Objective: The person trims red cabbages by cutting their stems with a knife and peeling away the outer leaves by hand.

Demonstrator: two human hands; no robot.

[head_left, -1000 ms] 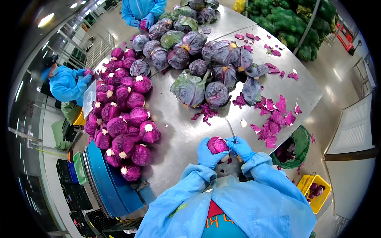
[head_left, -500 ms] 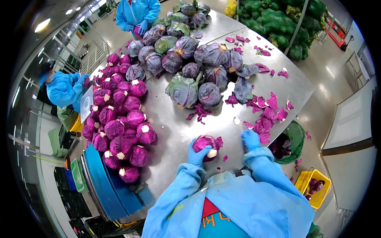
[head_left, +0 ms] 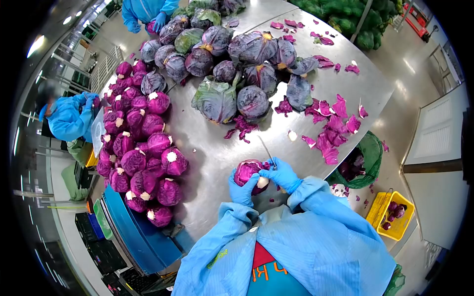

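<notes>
2 hands (head_left: 282, 175) (blue-gloved) hold 1 cabbage (head_left: 247, 172), 1 knife (head_left: 267, 150)

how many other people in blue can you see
2: one person on the far side of the table, another person at left, beyond the peeled cabbages. Others may be hidden.

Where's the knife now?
In the head view, below centre: the knife is in the person's right hand, blade pointing away, beside the cabbage their left hand holds.
</notes>
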